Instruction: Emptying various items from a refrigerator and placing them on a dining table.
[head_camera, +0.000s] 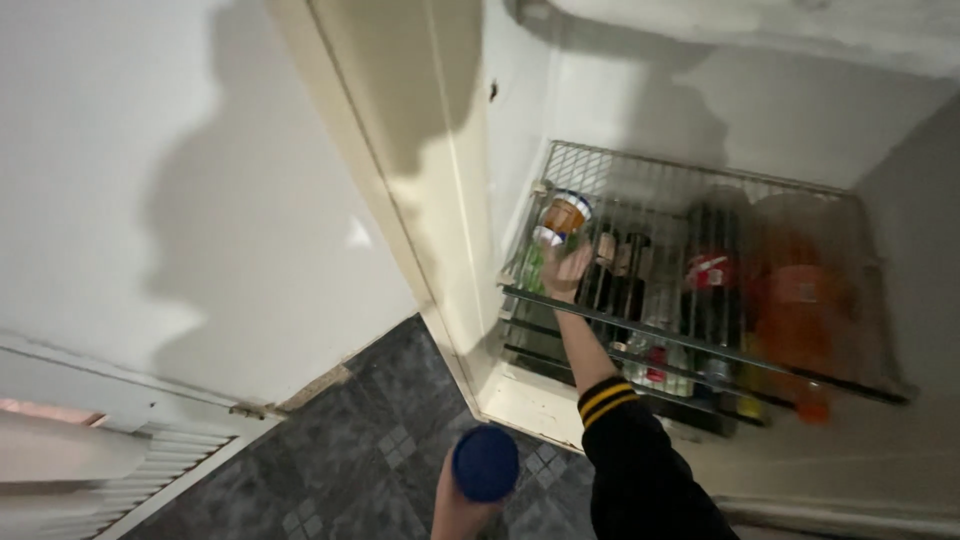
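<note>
Right hand: extended into the open fridge, fingers curled around a small orange-and-white jar held over the left end of the wire shelf. Left hand: near the bottom edge, wrapped around a container with a round blue lid. Below the shelf, dark bottles stand left of a red-labelled bottle and an orange bottle

wire shelf: thin metal rods, pale coated
small jar: glossy, paper label
blue lid: smooth matt plastic
floor: dark patterned tile, dull
sleeve: black knit cloth, yellow-striped cuff
</note>
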